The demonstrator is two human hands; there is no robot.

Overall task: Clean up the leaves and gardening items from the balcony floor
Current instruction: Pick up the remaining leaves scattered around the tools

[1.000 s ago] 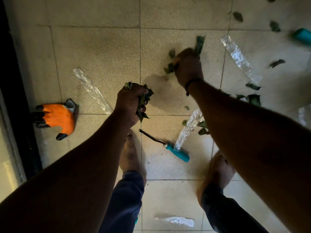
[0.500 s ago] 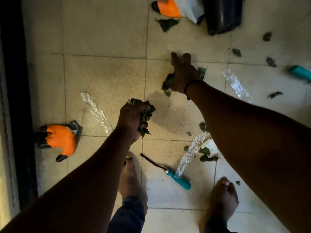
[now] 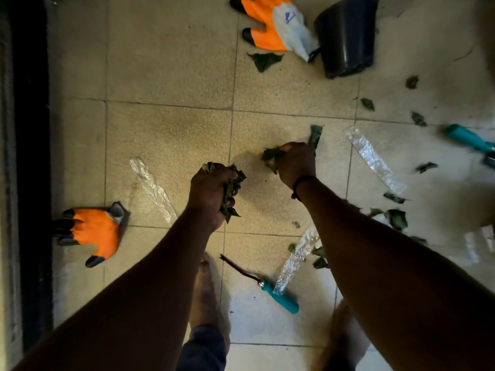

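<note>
My left hand (image 3: 210,191) grips a crumpled bunch of green leaves (image 3: 233,188) above the tiled floor. A little to the right, my right hand (image 3: 294,163) grips a smaller clump of leaves (image 3: 270,155), with one long leaf (image 3: 315,136) lying just beyond its knuckles. Loose leaves (image 3: 397,218) are scattered over the tiles on the right, and one large leaf (image 3: 263,61) lies near the far glove. A teal-handled garden tool (image 3: 281,297) lies between my bare feet.
An orange glove (image 3: 92,231) lies at the left by the dark door track. A second orange-and-white glove (image 3: 273,28) lies beside a black pot (image 3: 345,36) tipped over at the top. Clear plastic wrappers (image 3: 373,159) (image 3: 152,188) and another teal tool (image 3: 467,137) litter the floor.
My right hand has closed on the leaves it was reaching for and drawn back toward me. The view has tilted up, so the pot and far glove show more. The left hand keeps its bunch.
</note>
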